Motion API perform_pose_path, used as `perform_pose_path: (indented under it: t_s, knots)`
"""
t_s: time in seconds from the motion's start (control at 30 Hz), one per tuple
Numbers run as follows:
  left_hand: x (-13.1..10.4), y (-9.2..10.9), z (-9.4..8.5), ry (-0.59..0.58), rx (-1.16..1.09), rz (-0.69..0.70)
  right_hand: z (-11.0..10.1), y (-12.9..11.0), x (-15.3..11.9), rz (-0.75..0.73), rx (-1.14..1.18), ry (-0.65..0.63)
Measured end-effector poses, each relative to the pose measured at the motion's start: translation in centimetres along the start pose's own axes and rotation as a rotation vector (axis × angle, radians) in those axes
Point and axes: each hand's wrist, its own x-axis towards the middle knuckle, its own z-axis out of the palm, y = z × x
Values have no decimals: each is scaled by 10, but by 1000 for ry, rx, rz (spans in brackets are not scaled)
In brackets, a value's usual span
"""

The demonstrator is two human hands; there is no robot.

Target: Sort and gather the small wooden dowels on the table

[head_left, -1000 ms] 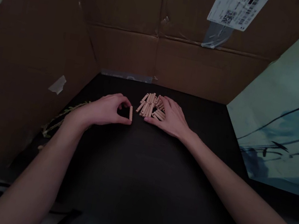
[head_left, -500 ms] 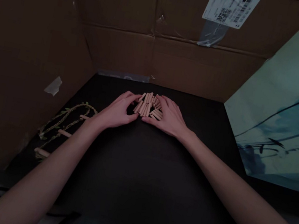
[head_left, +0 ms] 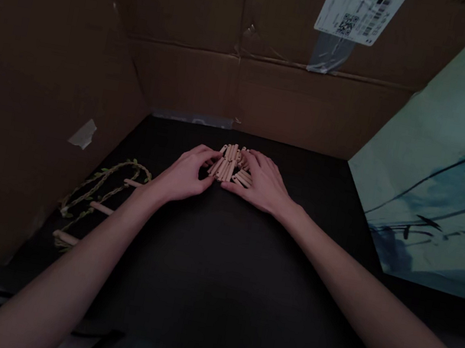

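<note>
A low pile of short, pale wooden sticks (head_left: 228, 168) lies at the far middle of the black tabletop; holes show in some stick ends. My left hand (head_left: 187, 173) curves around the pile's left side, its thumb and fingers apart at the outer sticks. From the right, my right hand (head_left: 263, 184) spreads over several sticks, its thumb along the near edge and its fingers at the far side. Both hands touch the pile, and the right one hides part of it. No stick is visibly lifted off the table.
Beside my left forearm lies a braided cord with small green leaves (head_left: 99, 177), with wooden rungs (head_left: 101, 208) attached. Cardboard walls (head_left: 297, 110) stand at the back and left. A painted panel (head_left: 445, 193) borders the right side of the black tabletop (head_left: 215, 273).
My left hand has shifted very slightly at the pile's left side. A few sticks at the top of the pile have moved a little; my right hand is almost still.
</note>
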Motion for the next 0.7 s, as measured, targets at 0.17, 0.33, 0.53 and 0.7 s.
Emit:
perform_pose_path:
  t_s: [0.17,0.33,0.53,0.7]
  knots:
    - [-1,0,3,29,116,-60,1,0,-1,-14,5,30]
    - [-3,3,13,-161,122,-137,0,-1,0,-7,20,23]
    - [-2,10,18,-161,41,-72,-2,-3,0,8,36,-5]
    - [-3,9,20,-131,-14,-18,-2,-2,1,28,56,-42]
